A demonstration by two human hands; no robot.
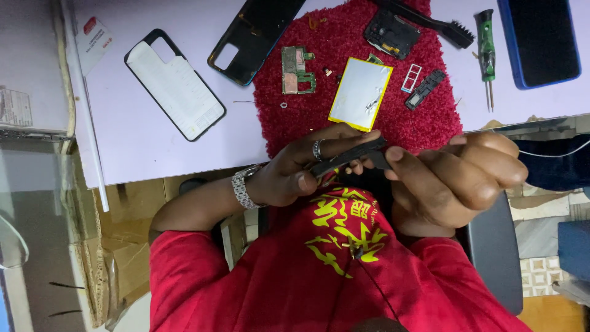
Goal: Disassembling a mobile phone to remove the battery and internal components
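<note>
Left hand (295, 175) and right hand (448, 178) both grip thin black plastic phone part (347, 157), near red fuzzy mat (356, 104) on bench (135, 129).

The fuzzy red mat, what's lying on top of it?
On the red mat lie a green circuit board, a yellow-edged battery, a black camera part and small trays. The hands cover its near edge.

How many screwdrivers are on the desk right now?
1. A green-handled screwdriver lies on the white desk, right of the red mat, beside the blue phone. Others may be hidden behind the hands.
</note>
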